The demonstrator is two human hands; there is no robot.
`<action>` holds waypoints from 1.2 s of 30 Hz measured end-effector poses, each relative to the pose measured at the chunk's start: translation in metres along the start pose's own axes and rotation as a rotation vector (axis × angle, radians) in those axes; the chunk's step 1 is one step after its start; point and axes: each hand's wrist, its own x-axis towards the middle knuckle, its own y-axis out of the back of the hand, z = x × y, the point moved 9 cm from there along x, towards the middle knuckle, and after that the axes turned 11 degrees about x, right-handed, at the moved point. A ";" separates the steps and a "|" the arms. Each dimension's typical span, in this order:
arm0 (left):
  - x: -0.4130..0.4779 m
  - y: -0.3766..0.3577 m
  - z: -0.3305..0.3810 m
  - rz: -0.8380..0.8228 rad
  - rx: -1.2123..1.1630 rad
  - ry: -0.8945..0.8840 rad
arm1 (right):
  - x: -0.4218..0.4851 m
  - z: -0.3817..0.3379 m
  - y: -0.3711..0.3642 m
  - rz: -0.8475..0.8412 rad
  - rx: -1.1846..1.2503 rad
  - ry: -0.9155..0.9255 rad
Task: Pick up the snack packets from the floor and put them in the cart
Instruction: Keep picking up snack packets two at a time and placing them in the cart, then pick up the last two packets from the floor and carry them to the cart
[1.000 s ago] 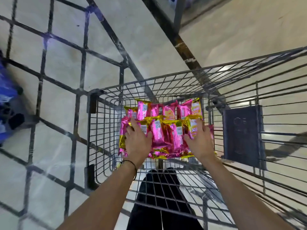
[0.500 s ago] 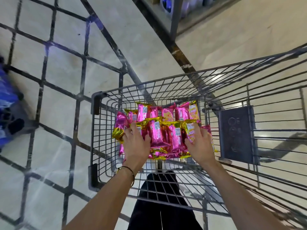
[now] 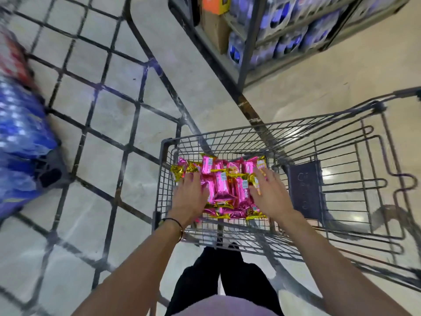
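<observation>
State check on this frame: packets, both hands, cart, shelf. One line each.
snack packets: bunched together inside the cart, between both hands.
left hand: open, fingers laid on the pile's left side.
right hand: open, fingers spread on the pile's right side.
cart: upright, packets at one end of its basket.
shelf: stocked with blue packs, blurred.
</observation>
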 end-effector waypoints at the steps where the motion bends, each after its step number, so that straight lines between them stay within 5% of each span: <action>1: -0.007 0.013 -0.003 0.027 0.016 -0.020 | -0.004 -0.014 0.008 0.006 -0.021 0.044; 9: -0.065 0.088 -0.035 0.194 0.142 0.023 | -0.027 -0.117 0.047 0.046 -0.157 0.288; 19: -0.176 0.123 -0.106 0.384 0.144 0.382 | -0.040 -0.215 0.051 0.007 -0.288 0.667; 36: -0.509 -0.025 -0.189 0.435 -0.143 1.154 | -0.273 -0.388 -0.109 -0.352 -0.394 1.412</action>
